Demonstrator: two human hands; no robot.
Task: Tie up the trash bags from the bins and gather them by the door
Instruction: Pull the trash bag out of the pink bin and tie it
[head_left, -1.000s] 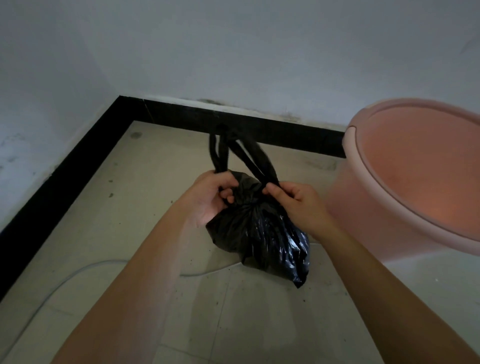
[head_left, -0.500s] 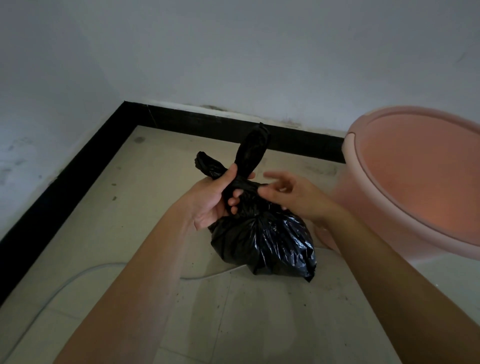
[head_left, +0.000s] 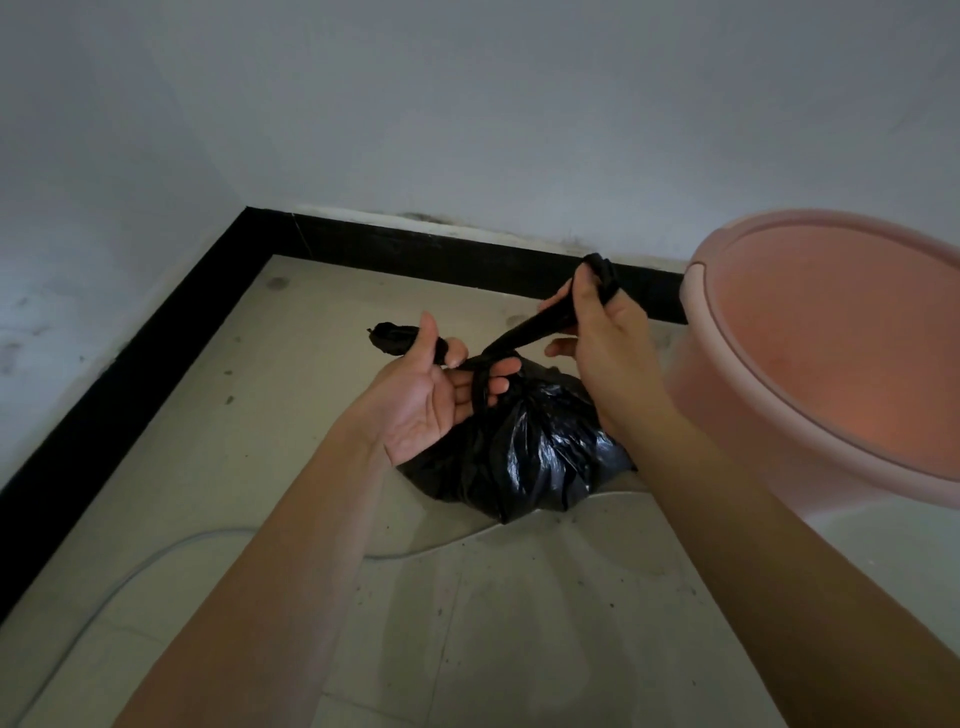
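**Knot half made on the bag**

The bag (head_left: 524, 452) sits on the floor (head_left: 291, 467), back towards its far left corner and just beside the pink bin (head_left: 810, 364). It is a squat black lump with its gathered neck facing up. It has no real long axis of its own; the length is in its two ears.

The left ear (head_left: 395, 338) points out flat towards the left. The right ear (head_left: 540, 327) slants up and away towards the bin, drawn taut.

The left hand (head_left: 426, 400) lies palm up, thumb and forefinger pinching the left ear, with a strand crossing its fingers. The right hand (head_left: 608, 332) is closed round the right ear, whose tip pokes out above the fist.

I'd say the tying is mid-way: the ears look crossed at the neck but not yet cinched. The next move calls for an even pull outward on both ears, then probably a second crossing.

A black skirting (head_left: 415, 249) runs along the far edge, and a pale cable (head_left: 156, 556) trails over the floor nearer me.
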